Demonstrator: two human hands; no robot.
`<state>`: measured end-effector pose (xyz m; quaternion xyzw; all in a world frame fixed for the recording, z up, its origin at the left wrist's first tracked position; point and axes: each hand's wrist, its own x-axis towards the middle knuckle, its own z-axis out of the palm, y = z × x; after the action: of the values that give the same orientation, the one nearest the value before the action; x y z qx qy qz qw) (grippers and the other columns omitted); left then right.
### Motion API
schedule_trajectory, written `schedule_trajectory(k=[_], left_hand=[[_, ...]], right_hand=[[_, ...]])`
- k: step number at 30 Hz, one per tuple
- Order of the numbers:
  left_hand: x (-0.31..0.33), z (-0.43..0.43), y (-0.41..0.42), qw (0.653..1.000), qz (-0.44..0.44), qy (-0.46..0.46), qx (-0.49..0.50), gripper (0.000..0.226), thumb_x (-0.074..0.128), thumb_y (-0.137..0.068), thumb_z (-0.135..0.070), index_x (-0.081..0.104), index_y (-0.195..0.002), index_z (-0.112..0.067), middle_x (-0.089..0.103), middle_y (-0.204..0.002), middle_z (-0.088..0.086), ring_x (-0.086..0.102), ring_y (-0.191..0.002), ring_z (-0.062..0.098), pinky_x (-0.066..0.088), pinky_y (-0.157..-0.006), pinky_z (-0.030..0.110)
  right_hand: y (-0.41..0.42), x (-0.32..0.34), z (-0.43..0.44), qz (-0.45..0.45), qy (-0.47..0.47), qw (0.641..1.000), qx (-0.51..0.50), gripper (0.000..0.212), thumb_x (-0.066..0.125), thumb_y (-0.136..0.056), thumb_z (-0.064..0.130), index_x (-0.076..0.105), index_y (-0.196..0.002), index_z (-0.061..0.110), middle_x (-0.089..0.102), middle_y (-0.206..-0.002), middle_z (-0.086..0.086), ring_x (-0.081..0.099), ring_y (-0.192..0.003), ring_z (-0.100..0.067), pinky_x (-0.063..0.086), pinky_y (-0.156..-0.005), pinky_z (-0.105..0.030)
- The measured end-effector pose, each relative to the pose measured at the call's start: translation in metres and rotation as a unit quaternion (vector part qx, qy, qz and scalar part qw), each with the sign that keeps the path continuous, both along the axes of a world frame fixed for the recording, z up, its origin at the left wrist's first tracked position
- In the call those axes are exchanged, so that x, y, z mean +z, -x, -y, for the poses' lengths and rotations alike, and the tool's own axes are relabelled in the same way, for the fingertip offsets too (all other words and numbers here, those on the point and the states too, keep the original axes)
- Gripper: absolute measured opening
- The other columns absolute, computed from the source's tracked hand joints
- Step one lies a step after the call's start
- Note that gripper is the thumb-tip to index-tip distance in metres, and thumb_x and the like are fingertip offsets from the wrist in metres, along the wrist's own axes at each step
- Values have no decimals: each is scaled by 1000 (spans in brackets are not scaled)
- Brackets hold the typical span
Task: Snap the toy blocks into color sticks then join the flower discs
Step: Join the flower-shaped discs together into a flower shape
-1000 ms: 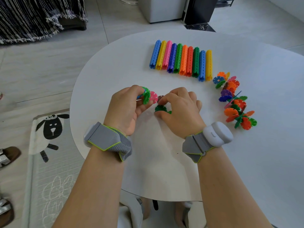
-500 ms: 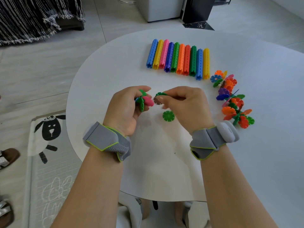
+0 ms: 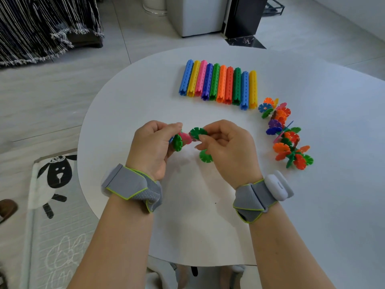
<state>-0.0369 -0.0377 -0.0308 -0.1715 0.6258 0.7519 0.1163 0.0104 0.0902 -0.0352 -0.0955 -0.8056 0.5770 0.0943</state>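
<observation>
My left hand (image 3: 153, 146) grips a small cluster of joined flower discs (image 3: 180, 140), green, pink and blue, just above the white table (image 3: 129, 113). My right hand (image 3: 227, 146) pinches a single green flower disc (image 3: 197, 132) whose edge meets the pink disc of the cluster. Another green disc (image 3: 205, 157) lies flat on the table under my right fingers. A long chain of joined discs (image 3: 286, 134) in orange, green, purple and blue lies to the right. Several colour sticks (image 3: 218, 85) lie side by side at the back.
The round table's near edge runs under my forearms. A sheep-print floor mat (image 3: 56, 197) lies at the left, a striped fabric (image 3: 41, 28) at the far left, and white and black cabinets (image 3: 208, 15) stand behind the table.
My right hand picked a green disc off the table, lifted it and brought it against the cluster in my left hand. One green disc stayed on the table.
</observation>
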Motion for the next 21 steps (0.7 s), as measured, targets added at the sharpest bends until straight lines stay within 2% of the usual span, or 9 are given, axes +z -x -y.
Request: schedule_trajectory(k=[2,5,9,12,14,18,21], left_hand=[[-1,-1,1,1000,4,4,5,23,68,-82,-11,51,-67,-9,57,-74,14,59,-78,28,51,-73,34],[0,-4,-2,1000,-1,-2,-5,24,70,-80,-13,52,-66,-10,56,-69,8,54,-68,19,49,-71,30],[5,-7,-5,999,-2,-36,-35,17,65,-81,-1,56,-68,-7,58,-67,7,53,-65,18,47,-66,25],[9,-10,-8,995,-1,-74,-66,16,59,-83,4,60,-69,-4,62,-61,4,57,-58,13,49,-55,18],[12,-12,-11,992,-10,-86,-93,16,54,-84,7,62,-72,1,64,-64,8,59,-55,11,48,-49,17],[13,-22,-20,988,-26,-76,-128,21,54,-87,3,68,-73,-2,68,-67,5,63,-61,12,53,-55,18],[14,-27,-21,990,-21,-56,-126,23,59,-87,-6,72,-68,-10,69,-66,3,64,-61,11,53,-54,18]], right_hand=[[0,-1,-2,1,-6,1000,-16,25,62,-87,2,59,-79,26,69,-78,4,70,-67,-7,58,-63,-28],[-2,0,-6,4,-5,1000,-29,25,62,-87,2,59,-80,26,70,-79,3,70,-67,-7,59,-67,-31],[-6,0,-10,6,3,1000,-31,22,61,-87,1,59,-82,23,69,-76,4,70,-67,-6,59,-68,-31],[-11,1,-15,-3,4,999,-35,22,61,-87,0,60,-82,22,69,-75,3,70,-68,-8,59,-69,-31],[-15,4,-19,-9,21,999,-35,26,60,-87,-2,59,-80,23,69,-75,0,70,-68,-9,58,-67,-28],[-23,11,-23,-14,83,996,-37,22,59,-88,-3,60,-81,18,69,-81,-8,71,-71,-14,58,-64,-26],[-25,10,-23,2,118,992,-38,16,59,-90,3,56,-81,16,68,-89,-13,72,-74,-18,60,-63,-33]])
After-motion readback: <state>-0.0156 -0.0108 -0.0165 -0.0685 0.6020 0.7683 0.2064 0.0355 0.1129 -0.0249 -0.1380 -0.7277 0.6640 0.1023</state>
